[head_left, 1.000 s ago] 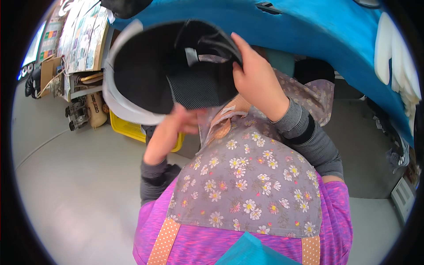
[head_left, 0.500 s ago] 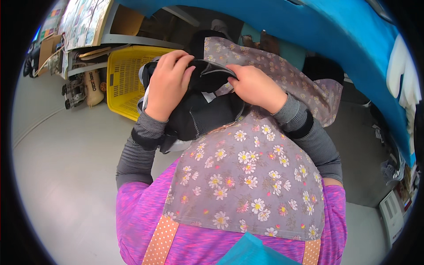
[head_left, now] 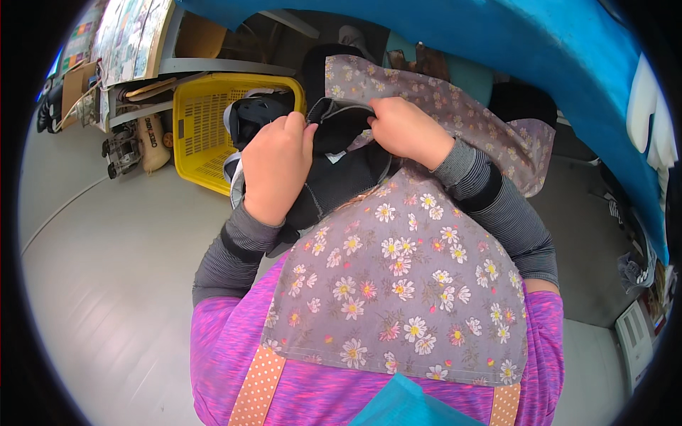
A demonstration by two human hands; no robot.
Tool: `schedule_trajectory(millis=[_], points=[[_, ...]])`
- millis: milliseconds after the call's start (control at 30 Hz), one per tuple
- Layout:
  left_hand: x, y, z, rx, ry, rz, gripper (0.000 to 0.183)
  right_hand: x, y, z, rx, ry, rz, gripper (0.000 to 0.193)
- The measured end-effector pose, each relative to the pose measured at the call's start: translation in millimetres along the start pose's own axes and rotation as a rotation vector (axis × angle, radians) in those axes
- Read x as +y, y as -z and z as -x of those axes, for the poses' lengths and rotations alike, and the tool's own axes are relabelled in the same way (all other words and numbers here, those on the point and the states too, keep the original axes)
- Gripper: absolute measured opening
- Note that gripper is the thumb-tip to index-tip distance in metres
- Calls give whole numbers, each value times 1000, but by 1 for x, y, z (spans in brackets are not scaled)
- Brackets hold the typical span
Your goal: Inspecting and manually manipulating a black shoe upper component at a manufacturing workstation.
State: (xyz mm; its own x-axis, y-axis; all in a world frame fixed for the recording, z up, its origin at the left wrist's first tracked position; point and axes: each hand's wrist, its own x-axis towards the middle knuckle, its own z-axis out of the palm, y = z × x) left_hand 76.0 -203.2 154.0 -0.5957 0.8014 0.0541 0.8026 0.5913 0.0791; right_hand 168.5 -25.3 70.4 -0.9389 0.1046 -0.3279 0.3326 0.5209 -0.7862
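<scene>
A black stitched fabric piece [head_left: 359, 174] lies over my lap, with pale seam lines and a small white label [head_left: 336, 157] inside. Its kind I cannot make out. My left hand [head_left: 279, 167] is closed on its left edge, fingertips pressed together. On the far right of its rim, my right hand [head_left: 408, 131] pinches the edge between thumb and fingers. Between the two hands the rim is stretched, so the dark inside shows. Part of the piece is hidden beneath my left hand and forearm.
Beside my left arm stands a yellow plastic basket [head_left: 186, 138] with similar black and grey pieces [head_left: 264, 116] at its near side. A blue-covered surface [head_left: 568, 78] curves along the far right, with white glove-like shapes [head_left: 643, 106] on it. A floral apron [head_left: 405, 284] covers my lap.
My left hand has turned and come down and nearer along the edge, uncovering the pieces by the basket. My right hand has shifted slightly away and left, still pinching the rim.
</scene>
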Motion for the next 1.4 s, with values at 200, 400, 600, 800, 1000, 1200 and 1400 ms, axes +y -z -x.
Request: schedule_trajectory(millis=[200, 400, 600, 800, 1000, 1200, 1400], points=[[23, -22, 13, -1, -203, -8, 16, -8, -6, 6, 132, 84, 18, 19], [6, 4, -4, -52, -122, 19, 13, 1, -8, 2, 135, -32, -31, 22], [-45, 32, 9, 67, 53, -141, 33, 6, 15, 5, -122, -381, -372, 26], [-39, 25, 4, 35, 187, -1, 36, 8, 2, 11, 60, -170, -115, 25], [-55, 14, -3, 226, 41, -90, 27, 1, -1, 18, 120, -85, -48, 23], [-9, 11, 9, -261, -75, 220, 20, -7, -7, 22, 227, 6, 13, 17], [24, -16, 2, -497, -448, 529, 10, -24, 2, 25, 105, 79, 94, 18]])
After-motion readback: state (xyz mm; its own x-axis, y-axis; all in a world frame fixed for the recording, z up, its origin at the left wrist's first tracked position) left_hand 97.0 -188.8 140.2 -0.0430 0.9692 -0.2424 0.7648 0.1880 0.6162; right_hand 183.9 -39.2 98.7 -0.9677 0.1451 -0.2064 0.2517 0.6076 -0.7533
